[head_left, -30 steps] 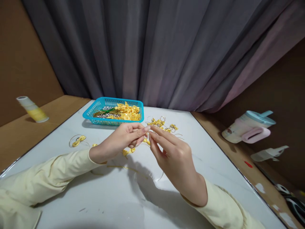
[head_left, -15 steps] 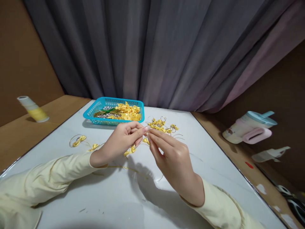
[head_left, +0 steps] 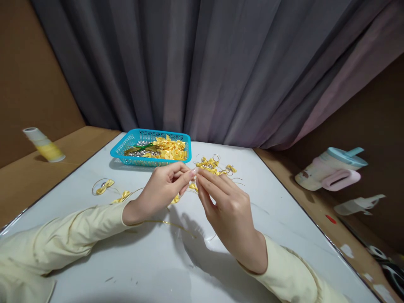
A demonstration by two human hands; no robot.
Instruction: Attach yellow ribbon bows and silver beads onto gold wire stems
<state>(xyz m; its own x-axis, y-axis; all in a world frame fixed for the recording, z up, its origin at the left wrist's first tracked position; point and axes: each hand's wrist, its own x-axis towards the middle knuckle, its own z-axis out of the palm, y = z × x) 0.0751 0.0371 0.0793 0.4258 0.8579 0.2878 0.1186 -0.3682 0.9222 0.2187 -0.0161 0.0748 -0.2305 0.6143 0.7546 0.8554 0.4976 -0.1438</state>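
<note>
Over the middle of the table, my left hand [head_left: 164,189] and my right hand [head_left: 229,210] meet at the fingertips. Both are closed in a pinch, and what they grip is too small and covered to make out. Below the fingers show a yellow ribbon bow [head_left: 193,186] and part of another by the left hand. To the left lie a bow [head_left: 122,196] and a bow with a gold cord loop [head_left: 105,186]. Beyond the right fingers is a cluster of yellow bows with gold cord loops [head_left: 210,163]. A gold cord [head_left: 176,225] lies beneath the hands.
A blue basket [head_left: 118,152] at the back holds yellow bows [head_left: 170,147], silvery pieces and gold cords tied in green. Left stands a spool of yellow ribbon [head_left: 47,147]. At the right are a lidded cup [head_left: 325,168], a squeeze bottle [head_left: 353,206] and scissors [head_left: 393,273].
My left hand has shifted slightly right and down, covering more of the bow beneath it. The fingertips stay pinched together, and the right hand has barely moved.
</note>
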